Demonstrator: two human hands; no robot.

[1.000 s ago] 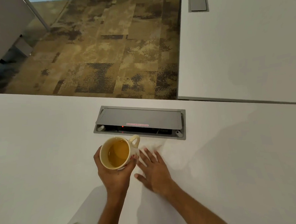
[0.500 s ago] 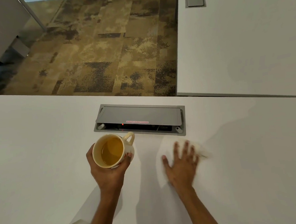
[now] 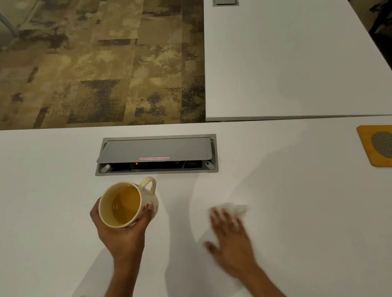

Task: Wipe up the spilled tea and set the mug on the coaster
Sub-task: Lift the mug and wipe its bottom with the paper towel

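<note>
Wiping was underway: right hand (image 3: 232, 244), fingers spread, pressed a white paper tissue (image 3: 235, 208) on the white bench (image 3: 307, 210); left hand (image 3: 122, 234) gripped the cream ceramic mug (image 3: 127, 203), well apart from the yellow square coaster (image 3: 383, 145).

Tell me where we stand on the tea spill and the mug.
Nothing looks finished. In hand: the right hand presses a white tissue flat on the table, wiping; no tea stain is visible there. The left hand holds the mug, tea inside. Left: the coaster at far right sits bare.
</note>
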